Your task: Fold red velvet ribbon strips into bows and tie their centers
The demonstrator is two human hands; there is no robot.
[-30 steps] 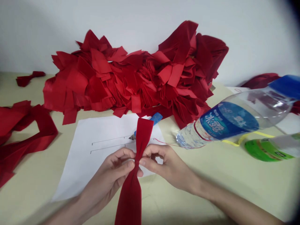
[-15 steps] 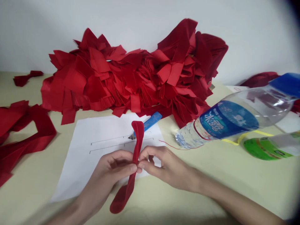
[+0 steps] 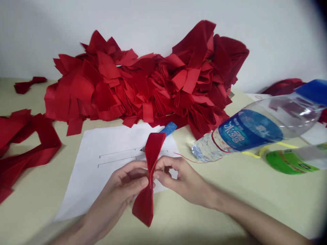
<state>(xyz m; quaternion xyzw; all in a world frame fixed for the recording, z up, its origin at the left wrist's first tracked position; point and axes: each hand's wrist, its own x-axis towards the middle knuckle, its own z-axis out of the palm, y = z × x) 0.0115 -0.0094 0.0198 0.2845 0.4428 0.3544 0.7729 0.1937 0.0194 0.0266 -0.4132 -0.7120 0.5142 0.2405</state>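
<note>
A dark red velvet ribbon bow point(image 3: 154, 146), pinched narrow at its middle with two flared ends, stands on edge between my hands. My left hand point(image 3: 125, 185) has its thumb at the bow's waist and its other fingers behind it, partly hidden. At the same waist, from the right, my right hand point(image 3: 182, 175) pinches with thumb and forefinger. Beneath them lies a white paper sheet point(image 3: 89, 180) with ruled black lines. A blue utility knife point(image 3: 169, 128) rests on the sheet, its blade partly behind the bow. One red thread point(image 3: 185, 158) runs across the table towards the water bottle.
Against the wall sits a large heap of red ribbon pieces point(image 3: 138, 88). A clear water bottle point(image 3: 237, 132) and a green-labelled bottle point(image 3: 291, 161) lie at right, near a yellow strip point(image 3: 251, 154). Loose red ribbon point(image 3: 48, 139) and a small bow point(image 3: 30, 84) are at left.
The bow has turned so that its broad faces show more, its lower end swinging right. My left thumb has shifted slightly left, and my right hand stays close to the waist.
</note>
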